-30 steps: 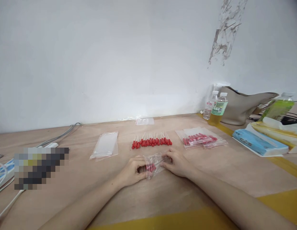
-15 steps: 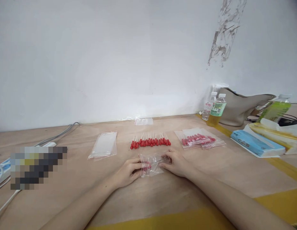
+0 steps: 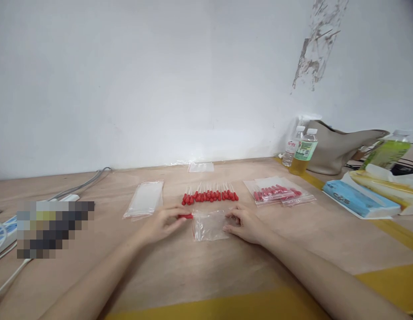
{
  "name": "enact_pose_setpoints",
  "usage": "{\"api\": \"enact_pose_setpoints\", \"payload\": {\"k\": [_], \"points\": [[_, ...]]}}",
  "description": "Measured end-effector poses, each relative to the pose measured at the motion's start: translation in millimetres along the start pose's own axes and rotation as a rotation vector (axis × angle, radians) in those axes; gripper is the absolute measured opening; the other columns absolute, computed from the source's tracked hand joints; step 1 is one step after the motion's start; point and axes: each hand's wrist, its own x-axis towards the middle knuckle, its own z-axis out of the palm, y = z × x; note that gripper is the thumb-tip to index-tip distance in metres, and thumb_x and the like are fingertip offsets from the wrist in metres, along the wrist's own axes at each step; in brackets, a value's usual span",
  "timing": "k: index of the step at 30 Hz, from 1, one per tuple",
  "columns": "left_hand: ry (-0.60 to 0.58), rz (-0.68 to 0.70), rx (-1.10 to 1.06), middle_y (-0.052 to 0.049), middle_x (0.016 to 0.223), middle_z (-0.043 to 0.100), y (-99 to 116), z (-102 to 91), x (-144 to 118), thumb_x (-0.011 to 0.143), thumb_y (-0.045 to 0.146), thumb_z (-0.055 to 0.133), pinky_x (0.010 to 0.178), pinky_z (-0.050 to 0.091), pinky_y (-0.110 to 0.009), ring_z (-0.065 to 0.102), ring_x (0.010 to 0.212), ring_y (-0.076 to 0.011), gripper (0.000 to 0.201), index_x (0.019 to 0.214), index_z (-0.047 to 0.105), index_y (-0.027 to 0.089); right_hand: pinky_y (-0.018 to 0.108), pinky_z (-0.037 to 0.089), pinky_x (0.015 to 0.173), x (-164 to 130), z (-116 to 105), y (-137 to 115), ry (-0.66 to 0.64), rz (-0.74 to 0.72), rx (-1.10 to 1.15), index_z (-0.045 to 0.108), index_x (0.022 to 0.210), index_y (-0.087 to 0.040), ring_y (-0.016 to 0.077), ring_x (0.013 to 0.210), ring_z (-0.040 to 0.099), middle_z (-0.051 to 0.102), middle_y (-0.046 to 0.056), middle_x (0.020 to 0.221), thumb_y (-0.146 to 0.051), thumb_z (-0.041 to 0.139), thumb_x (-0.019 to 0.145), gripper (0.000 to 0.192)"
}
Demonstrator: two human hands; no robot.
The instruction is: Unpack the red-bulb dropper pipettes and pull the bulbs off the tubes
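Note:
A small clear zip bag (image 3: 211, 226) lies flat on the table between my hands. My right hand (image 3: 244, 224) pinches its right end, fingers curled. Just left of the bag's left edge, my left hand (image 3: 164, 223) is closed on a red-ended stick (image 3: 186, 216). Only the red part of that stick shows, pointing at the bag; my fingers hide the rest. Beyond the bag, several red-ended sticks (image 3: 209, 195) lie side by side in a row, red ends towards me and thin pale shafts pointing away.
A stack of clear bags (image 3: 144, 200) lies left; filled bags with red pieces (image 3: 276, 193) lie right. Another bag (image 3: 201, 167) rests by the wall. Bottles (image 3: 303, 153), a grey container (image 3: 326, 151) and a blue tissue pack (image 3: 358, 200) stand right. A power strip (image 3: 5, 235) lies left.
My left hand has drawn back left from the bag, where its fingers were at the opening, and now has the red-ended stick outside it. My right hand stays at the bag's right end.

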Motion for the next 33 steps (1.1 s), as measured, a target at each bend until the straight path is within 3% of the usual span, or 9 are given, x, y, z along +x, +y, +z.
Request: {"api": "enact_pose_setpoints", "payload": {"k": [4,5,8,10,12,15,19,25,33], "points": [[0.044,-0.167,-0.092,0.002,0.085,0.066,-18.1,-59.9,-9.3,0.077,0.038,0.05,0.069,0.048,-0.025,0.06,0.077,-0.0156,0.023,0.088,0.065,0.024,0.025,0.04,0.062,-0.6,-0.4,0.3,-0.014,0.0,-0.001,0.063,0.086,-0.017,0.0125,0.066,0.048,0.05,0.003,0.078,-0.033,0.063,0.067,0.025],[0.131,-0.21,-0.128,0.002,0.085,0.066,-22.5,-68.6,-11.0,0.076,0.041,0.051,0.07,0.049,-0.027,0.06,0.077,-0.0164,0.025,0.087,0.065,0.024,0.025,0.04,0.062,-0.6,-0.6,0.3,-0.014,-0.003,-0.003,0.063,0.087,-0.017,0.0125,0.066,0.048,0.05,0.003,0.078,-0.033,0.063,0.067,0.025],[0.489,-0.294,-0.201,0.001,0.093,0.066,-30.0,-68.9,-7.3,0.076,0.044,0.051,0.08,0.047,-0.034,0.06,0.084,-0.0181,0.03,0.092,0.063,0.022,0.025,0.04,0.062,-0.7,-1.0,-0.3,-0.004,-0.016,-0.007,0.062,0.086,-0.017,0.0128,0.067,0.048,0.05,0.003,0.078,-0.033,0.063,0.067,0.025],[0.607,-0.275,-0.12,-0.001,0.095,0.066,-29.4,-50.6,3.6,0.076,0.041,0.052,0.084,0.045,-0.034,0.058,0.088,-0.0181,0.029,0.094,0.063,0.021,0.025,0.04,0.063,-0.6,-1.3,-1.0,-0.006,-0.016,-0.006,0.062,0.087,-0.017,0.0131,0.068,0.048,0.05,0.003,0.079,-0.032,0.063,0.067,0.025],[0.609,-0.213,0.022,-0.002,0.088,0.065,-26.1,-25.7,18.5,0.077,0.039,0.051,0.08,0.046,-0.032,0.058,0.082,-0.0172,0.027,0.092,0.065,0.021,0.025,0.04,0.063,-0.5,-1.5,-1.8,-0.009,-0.012,-0.004,0.062,0.088,-0.016,0.0133,0.068,0.048,0.05,0.003,0.079,-0.032,0.064,0.067,0.026],[0.494,-0.119,0.184,-0.004,0.085,0.061,-21.3,8.5,41.3,0.079,0.033,0.048,0.076,0.045,-0.029,0.057,0.079,-0.0164,0.024,0.092,0.065,0.021,0.026,0.04,0.062,-0.4,-1.6,-2.6,-0.005,-0.004,-0.011,0.063,0.087,-0.016,0.0134,0.068,0.048,0.05,0.004,0.08,-0.033,0.064,0.067,0.026],[0.33,-0.164,0.33,-0.003,0.085,0.059,-21.9,35.1,62.9,0.082,0.028,0.044,0.072,0.044,-0.026,0.056,0.077,-0.0155,0.022,0.085,0.065,0.021,0.026,0.04,0.063,-0.7,-1.8,-2.6,0.0,-0.001,-0.009,0.063,0.088,-0.016,0.0131,0.068,0.048,0.05,0.004,0.081,-0.032,0.064,0.066,0.027],[0.235,-0.183,0.431,-0.005,0.086,0.057,-28.9,50.8,72.2,0.084,0.026,0.044,0.069,0.043,-0.025,0.056,0.075,-0.0149,0.022,0.084,0.064,0.018,0.026,0.04,0.062,-1.4,-2.0,-2.2,-0.026,0.005,0.009,0.062,0.089,-0.016,0.0127,0.067,0.048,0.051,0.004,0.082,-0.033,0.064,0.067,0.028],[0.333,-0.097,0.411,-0.007,0.097,0.059,-41.5,42.7,52.4,0.071,0.051,0.056,0.087,0.039,-0.037,0.051,0.097,-0.0242,0.046,0.104,0.058,0.019,0.026,0.04,0.064,-1.3,-2.0,-1.0,-0.024,-0.001,0.014,0.062,0.09,-0.017,0.0137,0.069,0.048,0.05,0.004,0.083,-0.035,0.063,0.068,0.028]]}}
